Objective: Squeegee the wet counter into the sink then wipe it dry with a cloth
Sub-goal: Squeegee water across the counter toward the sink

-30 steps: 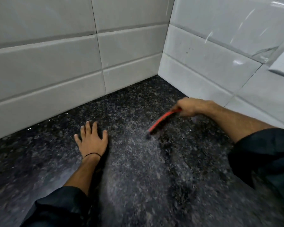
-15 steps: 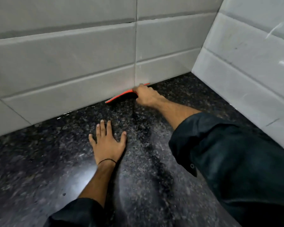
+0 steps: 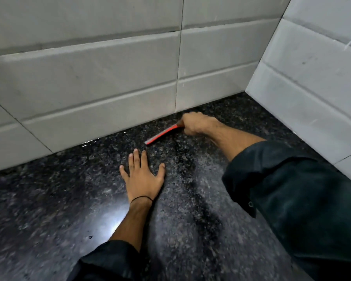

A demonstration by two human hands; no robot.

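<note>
You have nothing to read here: no lettering, label, brand mark, number or sign shows on any surface in view.
</note>
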